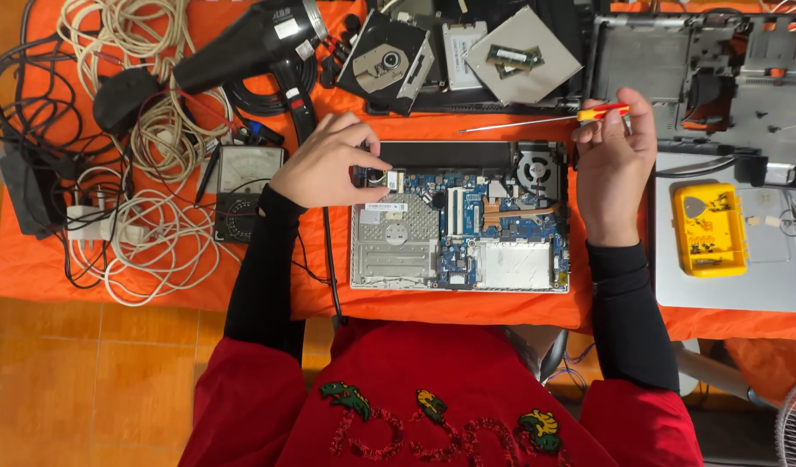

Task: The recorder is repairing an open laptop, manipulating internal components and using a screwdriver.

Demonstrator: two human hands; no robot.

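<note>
1. Centrally, an opened laptop point(460, 227) is lying on the orange cloth point(35, 251), its board and fan showing.
2. The left hand point(326, 162) is curling at the laptop's upper left corner, fingertips pinching a small part point(389, 180) on the board.
3. The right hand point(616, 164) is closing around a screwdriver point(554, 119) with a red and yellow handle, at the laptop's upper right, its shaft pointing left.
4. A heat gun point(251, 43) and meter point(247, 186) are sitting among cables point(156, 130) at upper left; a yellow tray point(707, 229) is resting at right.
</note>
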